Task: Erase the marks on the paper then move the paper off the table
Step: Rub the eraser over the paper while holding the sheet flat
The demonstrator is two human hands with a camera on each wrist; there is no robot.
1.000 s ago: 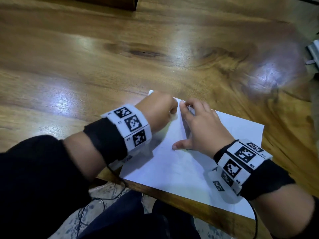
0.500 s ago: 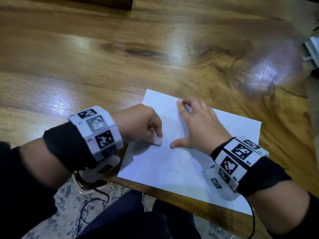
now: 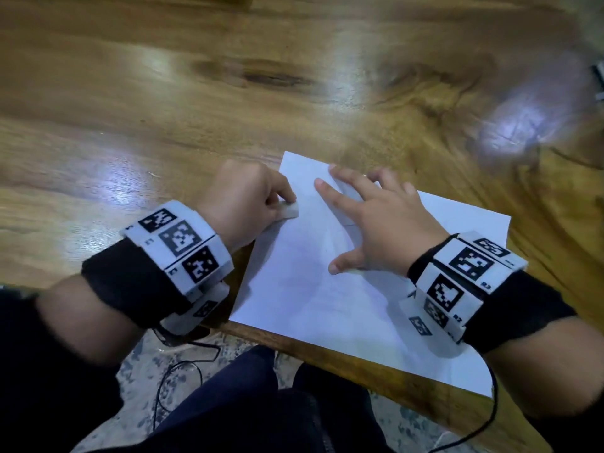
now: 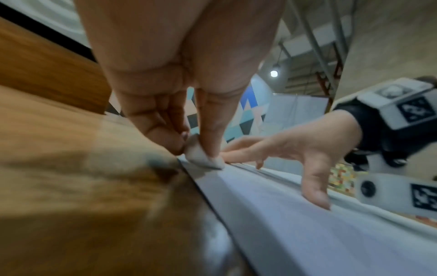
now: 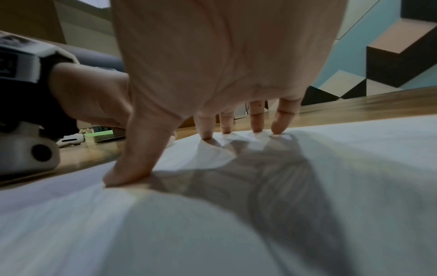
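Note:
A white sheet of paper lies on the wooden table, its near edge at the table's front edge. My left hand pinches a small white eraser and presses it on the paper near its left edge; the left wrist view shows the eraser between thumb and fingers against the sheet. My right hand lies spread with fingertips and thumb pressing the paper flat. Only faint grey traces show on the sheet.
The table's front edge runs just under the paper, with my dark-clad legs and a patterned floor below. A cable hangs from my left wrist. A small white object sits at the far right.
My left hand with the eraser moved from the paper's top edge back toward me, then a little forward along the left side. The right hand stayed pressed on the sheet.

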